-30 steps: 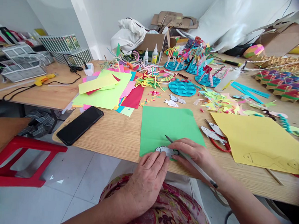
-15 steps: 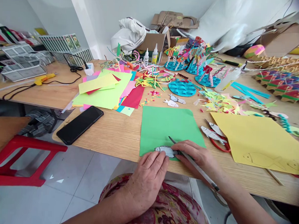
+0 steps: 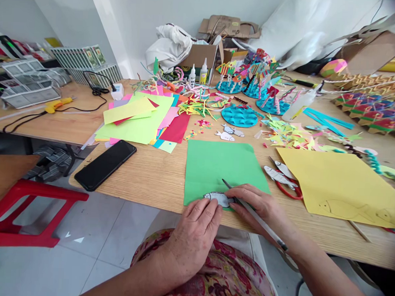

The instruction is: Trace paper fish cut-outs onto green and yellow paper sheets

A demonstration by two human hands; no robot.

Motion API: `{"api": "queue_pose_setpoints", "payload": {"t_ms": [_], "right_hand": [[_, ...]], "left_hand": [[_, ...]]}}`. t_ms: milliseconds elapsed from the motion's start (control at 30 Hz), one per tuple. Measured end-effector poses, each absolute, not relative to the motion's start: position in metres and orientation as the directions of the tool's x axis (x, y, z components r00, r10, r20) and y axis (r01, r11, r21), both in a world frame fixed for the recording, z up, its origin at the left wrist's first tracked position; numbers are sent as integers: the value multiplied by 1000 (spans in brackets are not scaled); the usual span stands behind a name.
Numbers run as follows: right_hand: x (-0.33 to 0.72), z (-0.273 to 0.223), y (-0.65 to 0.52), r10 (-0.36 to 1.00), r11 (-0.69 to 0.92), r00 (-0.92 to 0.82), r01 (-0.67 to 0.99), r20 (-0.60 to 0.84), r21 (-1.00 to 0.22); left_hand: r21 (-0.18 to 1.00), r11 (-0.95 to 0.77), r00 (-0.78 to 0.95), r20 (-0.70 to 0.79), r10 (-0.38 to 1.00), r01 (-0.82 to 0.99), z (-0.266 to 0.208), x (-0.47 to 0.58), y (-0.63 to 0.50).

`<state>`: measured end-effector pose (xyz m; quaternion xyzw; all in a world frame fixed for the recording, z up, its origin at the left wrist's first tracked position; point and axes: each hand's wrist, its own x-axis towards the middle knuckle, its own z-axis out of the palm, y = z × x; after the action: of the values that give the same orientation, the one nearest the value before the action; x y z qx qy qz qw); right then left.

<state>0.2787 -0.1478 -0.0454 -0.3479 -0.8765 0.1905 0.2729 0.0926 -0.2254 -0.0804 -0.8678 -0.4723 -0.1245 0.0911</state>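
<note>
A green sheet of paper (image 3: 221, 167) lies at the table's front edge, with a grey paper fish cutout (image 3: 217, 197) near its lower edge. My left hand (image 3: 200, 223) holds the cutout against the sheet, fingers close together and thumb hidden. A grey pen with a dark end (image 3: 256, 215) slants through my right hand (image 3: 258, 208), which is closed on it. The pen's dark end points up and left over the green paper. My right fingertips also touch the fish's tail end. To the right, more paper fish (image 3: 280, 177) rest on red-handled scissors (image 3: 292, 193).
Yellow paper (image 3: 344, 178) with drawn fish outlines lies at right. A black phone (image 3: 105, 165) and coloured sheets (image 3: 142, 118) are at left. Farther back are blue discs (image 3: 240, 116), paper scraps (image 3: 291, 134) and glue bottles (image 3: 203, 73). A red stool (image 3: 57, 202) stands below left.
Almost nothing differs. The view has shifted very slightly, and both hands, the pen and the paper fish keep the same arrangement.
</note>
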Motion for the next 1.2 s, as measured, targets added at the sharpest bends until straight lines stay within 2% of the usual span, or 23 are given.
{"api": "queue_pose_setpoints", "payload": {"t_ms": [100, 233, 400, 667, 1200], "right_hand": [[275, -34, -150, 766, 595, -580, 477, 277, -647], [262, -24, -147, 830, 373, -552, 440, 82, -817], [246, -25, -135, 846, 167, -528, 399, -77, -902], [236, -26, -129, 812, 212, -579, 408, -72, -888], [235, -25, -131, 791, 183, -599, 427, -125, -886]], "left_hand": [[-34, -537, 518, 319, 794, 843, -81, 93, -225], [-33, -528, 510, 317, 799, 848, -81, 94, -225], [-39, -524, 509, 312, 802, 851, -79, 94, -224], [-7, -525, 495, 345, 797, 851, -80, 94, -223], [3, -531, 500, 333, 799, 847, -81, 94, -223]]}}
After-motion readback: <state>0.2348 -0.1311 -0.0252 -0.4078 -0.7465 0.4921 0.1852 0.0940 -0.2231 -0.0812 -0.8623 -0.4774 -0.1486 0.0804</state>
